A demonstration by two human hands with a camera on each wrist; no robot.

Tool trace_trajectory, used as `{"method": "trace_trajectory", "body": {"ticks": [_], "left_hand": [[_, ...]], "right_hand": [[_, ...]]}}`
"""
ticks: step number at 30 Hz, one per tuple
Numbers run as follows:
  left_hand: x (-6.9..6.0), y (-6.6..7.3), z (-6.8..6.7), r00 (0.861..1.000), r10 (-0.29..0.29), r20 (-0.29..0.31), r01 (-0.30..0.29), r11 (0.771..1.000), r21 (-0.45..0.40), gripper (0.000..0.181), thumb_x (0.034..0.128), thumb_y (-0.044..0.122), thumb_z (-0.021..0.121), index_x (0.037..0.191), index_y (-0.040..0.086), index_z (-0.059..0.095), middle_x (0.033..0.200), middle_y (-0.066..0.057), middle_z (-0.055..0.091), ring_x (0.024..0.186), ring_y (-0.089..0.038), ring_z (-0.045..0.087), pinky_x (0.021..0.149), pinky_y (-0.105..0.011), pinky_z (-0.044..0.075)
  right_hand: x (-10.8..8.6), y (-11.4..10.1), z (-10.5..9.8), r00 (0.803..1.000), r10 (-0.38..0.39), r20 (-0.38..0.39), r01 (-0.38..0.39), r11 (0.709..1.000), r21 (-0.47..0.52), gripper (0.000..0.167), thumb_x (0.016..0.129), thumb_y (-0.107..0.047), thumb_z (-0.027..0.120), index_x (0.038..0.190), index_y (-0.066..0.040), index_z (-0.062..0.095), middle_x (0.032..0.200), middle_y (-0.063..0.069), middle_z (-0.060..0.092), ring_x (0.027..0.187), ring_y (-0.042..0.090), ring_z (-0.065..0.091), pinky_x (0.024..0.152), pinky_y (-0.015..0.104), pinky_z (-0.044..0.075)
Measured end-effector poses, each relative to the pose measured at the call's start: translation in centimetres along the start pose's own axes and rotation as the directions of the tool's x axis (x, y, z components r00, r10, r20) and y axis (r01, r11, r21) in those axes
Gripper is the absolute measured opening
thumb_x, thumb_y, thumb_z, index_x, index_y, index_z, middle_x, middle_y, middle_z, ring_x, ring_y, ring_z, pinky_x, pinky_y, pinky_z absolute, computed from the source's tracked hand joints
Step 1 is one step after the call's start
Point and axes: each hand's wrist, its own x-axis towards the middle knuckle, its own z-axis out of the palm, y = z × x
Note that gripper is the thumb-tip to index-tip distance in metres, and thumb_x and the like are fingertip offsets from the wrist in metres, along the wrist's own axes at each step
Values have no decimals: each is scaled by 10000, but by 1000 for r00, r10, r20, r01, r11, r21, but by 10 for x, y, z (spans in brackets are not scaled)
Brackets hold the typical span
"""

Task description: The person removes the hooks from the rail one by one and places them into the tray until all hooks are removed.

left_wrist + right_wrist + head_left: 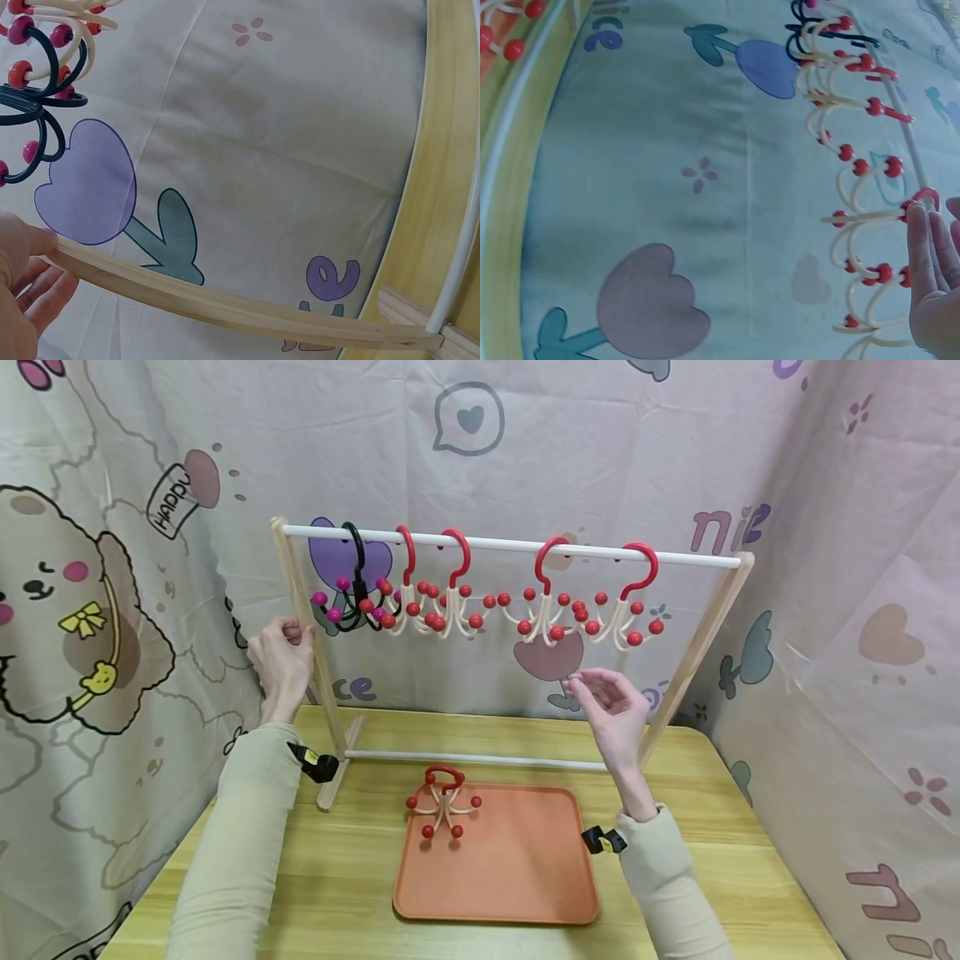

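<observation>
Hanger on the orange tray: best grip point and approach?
Pinch the red hook from above, likely with the right hand, which appears empty. The hook looks to be the uppermost part of the hanger, while its ball-tipped prongs splay out low over the tray; coming in from the side would probably snag them.

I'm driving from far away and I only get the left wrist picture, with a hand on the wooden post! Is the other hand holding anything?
Observer: The right hand holds nothing that I can see.
Operator: Okay! How many of those bobbly hangers are up there altogether?
Observer: Five on the white top rod: one black-hooked hanger and four red-hooked hangers.
Operator: Ooh. Did any get left down low?
Observer: Yes, another beaded hanger lies at the back left of the orange tray.
</observation>
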Motion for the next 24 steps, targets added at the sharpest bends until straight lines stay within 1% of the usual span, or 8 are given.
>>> {"method": "trace_trajectory", "body": {"ticks": [2, 9, 14, 16, 19, 22, 24], "left_hand": [[0, 0, 0, 1000, 1, 1, -1, 1000, 1, 263, 954, 140, 674, 1113, -67, 705, 1058, -275, 740, 1021, -414, 664, 990, -489, 445], [1, -1, 1, 1000, 3, -2, -3, 1000, 1, 258, 952, 126, 671, 1109, -77, 700, 1054, -281, 737, 1014, -420, 665, 985, -488, 449], [1, -1, 2, 1000, -5, -1, 5, 1000, -1, 258, 953, 120, 667, 1113, -81, 693, 1066, -292, 729, 1026, -417, 657, 995, -488, 443], [1, -1, 2, 1000, -12, 5, 12, 1000, 1, 261, 953, 123, 668, 1115, -79, 692, 1071, -292, 727, 1042, -419, 649, 1011, -489, 434], [1, 0, 2, 1000, -18, 11, 18, 1000, 3, 264, 952, 128, 670, 1120, -74, 693, 1077, -291, 726, 1061, -422, 641, 1032, -490, 421], [1, -1, 2, 1000, -19, 10, 19, 1000, 4, 266, 951, 129, 672, 1121, -74, 694, 1077, -291, 727, 1062, -424, 644, 1036, -489, 423], [1, -1, 1, 1000, -19, 12, 19, 1000, 5, 266, 952, 129, 669, 1123, -74, 693, 1078, -292, 725, 1061, -425, 643, 1037, -490, 423]], "right_hand": [[4, -4, -2, 1000, -10, -15, 10, 1000, 1, 261, 856, 126, 689, 1045, 261, 570, 898, -13, 781, 797, 85, 759, 762, 210, 601], [18, -15, -8, 997, -12, -76, 7, 998, -67, 271, 857, 68, 726, 1061, 206, 613, 901, -41, 780, 788, 70, 752, 776, 198, 596], [27, -22, -10, 995, -29, -98, 21, 996, -87, 290, 859, 58, 729, 1077, 209, 610, 894, -36, 777, 792, 74, 753, 777, 201, 595], [31, -25, -11, 994, -38, -107, 26, 994, -110, 300, 862, 42, 735, 1085, 201, 614, 889, -44, 776, 787, 68, 752, 776, 198, 595], [37, -30, -13, 992, -42, -118, 24, 988, -150, 300, 869, 8, 743, 1101, 162, 634, 895, -56, 771, 796, 62, 751, 790, 193, 591], [44, -34, -15, 991, -43, -127, 18, 982, -189, 288, 874, -9, 744, 1113, 123, 652, 909, -66, 761, 814, 54, 746, 810, 178, 582], [49, -36, -17, 990, -46, -134, 16, 976, -217, 290, 878, -18, 743, 1119, 116, 654, 912, -79, 753, 819, 45, 738, 814, 168, 576]]}}
